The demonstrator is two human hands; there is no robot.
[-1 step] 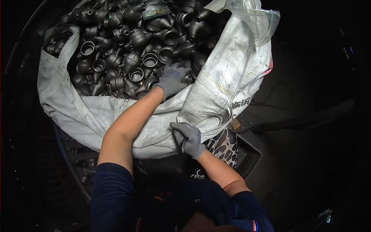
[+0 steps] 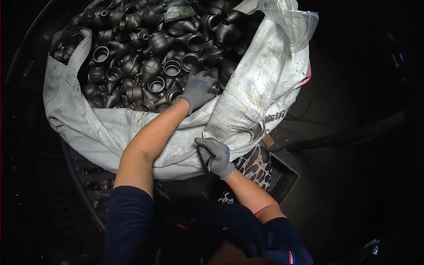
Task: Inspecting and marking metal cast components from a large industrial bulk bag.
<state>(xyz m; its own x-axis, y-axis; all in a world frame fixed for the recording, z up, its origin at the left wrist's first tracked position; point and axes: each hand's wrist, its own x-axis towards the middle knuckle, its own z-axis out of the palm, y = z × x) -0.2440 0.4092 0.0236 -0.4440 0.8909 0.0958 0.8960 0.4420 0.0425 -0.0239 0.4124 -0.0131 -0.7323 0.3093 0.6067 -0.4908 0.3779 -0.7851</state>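
A large white woven sack, its rim rolled down, holds a heap of dark metal pipe fittings, many with round openings. My left hand, in a grey glove, reaches over the near rim and lies back up on the fittings. Its fingers bend down among them, and the fingertips are hidden, so a grip cannot be made out. Outside the rim, my right hand, also grey-gloved, is closed with curled fingers on a fold of the sack's near edge.
A clear plastic bag with a card lies on the far fittings. Clear plastic film hangs at the sack's upper right corner. Below right stands a dark plastic crate beside my patterned sleeve or trouser cloth. Dark cables cross the floor at right.
My left forearm has shifted very slightly to the right. Both hands stay in nearly the same places.
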